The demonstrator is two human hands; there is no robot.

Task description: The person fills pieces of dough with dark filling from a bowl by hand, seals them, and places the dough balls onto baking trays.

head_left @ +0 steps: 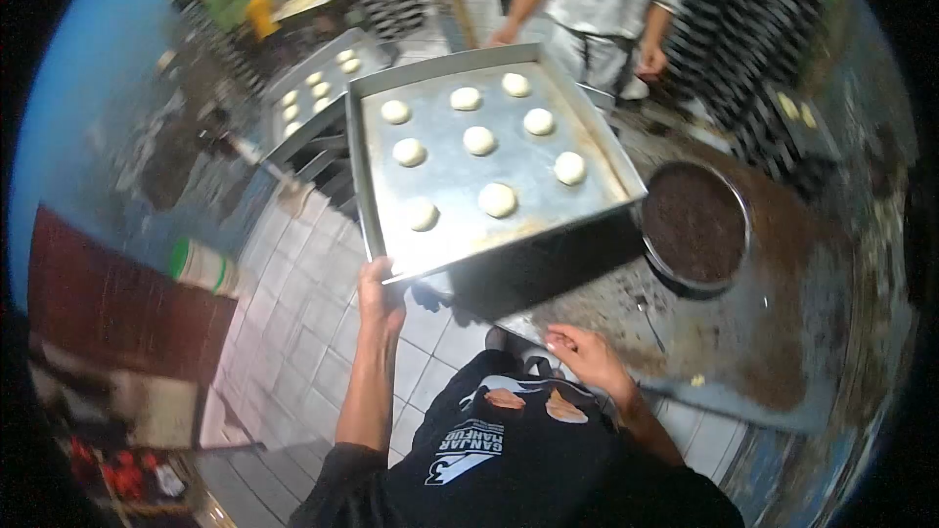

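Note:
A square metal tray (445, 171) carries several pale round dough balls (478, 141) laid out in rows. My left hand (380, 298) grips the tray's near left corner, with the thumb over the rim. Below the tray's near edge, my right hand (587, 354) is apart from it, close to the edge of the worktable (782, 362). Its fingers are curled together; whether something small is between them cannot be made out.
A round pan of dark brown filling (696, 225) sits on the worktable at right. Another tray of dough balls (318, 83) lies behind at left. A person in white (592, 0) stands beyond the tray. A green-lidded container (203, 266) is at left.

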